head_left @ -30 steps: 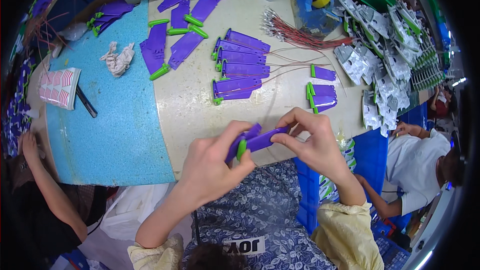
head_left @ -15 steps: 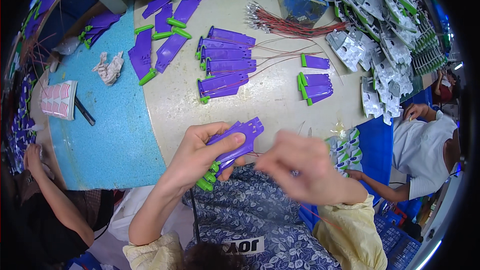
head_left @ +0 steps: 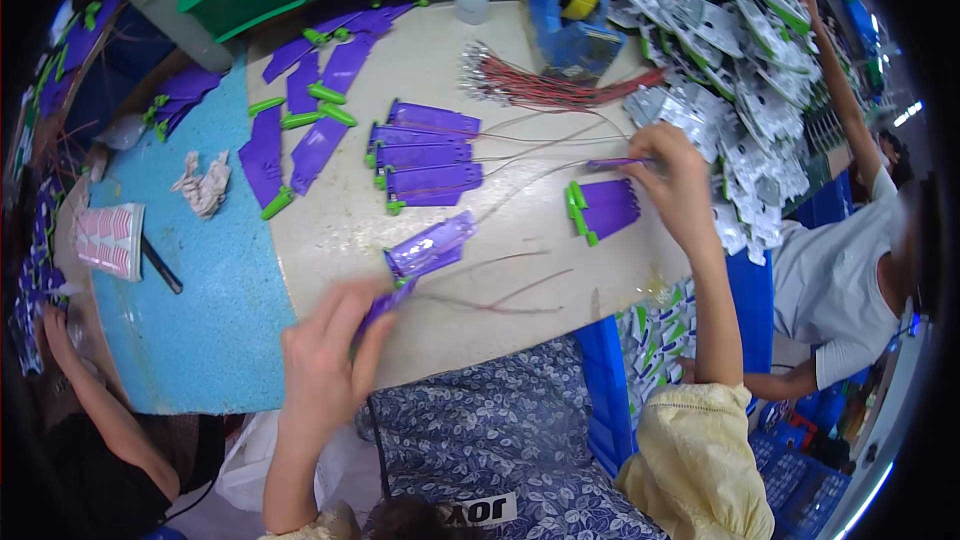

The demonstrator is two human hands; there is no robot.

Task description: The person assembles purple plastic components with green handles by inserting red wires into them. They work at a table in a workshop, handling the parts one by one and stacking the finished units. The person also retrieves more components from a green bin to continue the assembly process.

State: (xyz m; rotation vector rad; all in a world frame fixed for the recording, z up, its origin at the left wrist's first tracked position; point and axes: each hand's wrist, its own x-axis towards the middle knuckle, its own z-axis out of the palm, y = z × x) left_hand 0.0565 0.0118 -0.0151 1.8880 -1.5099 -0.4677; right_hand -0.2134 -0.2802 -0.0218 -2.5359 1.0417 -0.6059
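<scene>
Near the table's front edge my left hand, smeared by motion, is closed on a purple plastic panel with a green end; thin wires trail right from beside it. Farther right, my right hand pinches a small purple panel, held edge-on. Just below that hand lies a short stack of purple panels with green ends. Beyond my left hand rests a loose purple panel, and behind it several wired purple panels lie in a row.
A bundle of red wires lies at the back, beside a blue tape dispenser and a white bottle. Grey-white plastic shells are heaped at right. Co-workers sit on both sides; a blue bin stands by the front edge.
My right hand has moved forward and right to the small purple panels and holds one. My left hand has moved slightly left and down; a purple panel now lies on the table beyond it.
</scene>
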